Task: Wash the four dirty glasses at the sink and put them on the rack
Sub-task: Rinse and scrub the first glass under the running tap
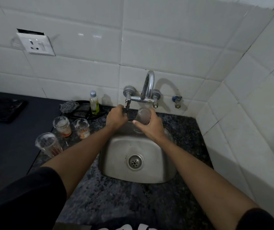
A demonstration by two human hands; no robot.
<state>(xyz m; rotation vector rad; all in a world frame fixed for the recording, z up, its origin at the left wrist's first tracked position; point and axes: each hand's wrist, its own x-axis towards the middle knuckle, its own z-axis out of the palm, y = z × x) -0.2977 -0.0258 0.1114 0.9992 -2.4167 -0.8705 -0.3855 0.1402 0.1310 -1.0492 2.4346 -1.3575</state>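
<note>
White tiled walls meet in a corner above a speckled dark granite counter (109,196) with a small steel sink (116,146) set into it, and that is where I see both hands working. My right hand (151,126) is curled round a clear glass (143,116), holding it upright over the back of the basin, just under the curved spout of the wall-mounted tap (147,90); its walls look cloudy, and I cannot tell whether any liquid is in it. My left hand (117,117) is closed on the tap's left handle (127,105), fingers wrapped over it. Left of the sink, three more glasses stand on the counter: two short ones side by side, the left short glass (62,126) and the right short glass (82,128), both with orange residue at the bottom and whitish film on the walls, and a taller ribbed glass (48,145) nearer to me, tilted in my wide view, with brownish dregs low down. Behind them, against the wall, a dark tray (83,114) carries a steel scrubber (69,106) and a small bottle (94,103) with yellow-green liquid in its lower half. Farther left lies a black mat (3,109), and a white socket (36,44) sits on the wall above.
</note>
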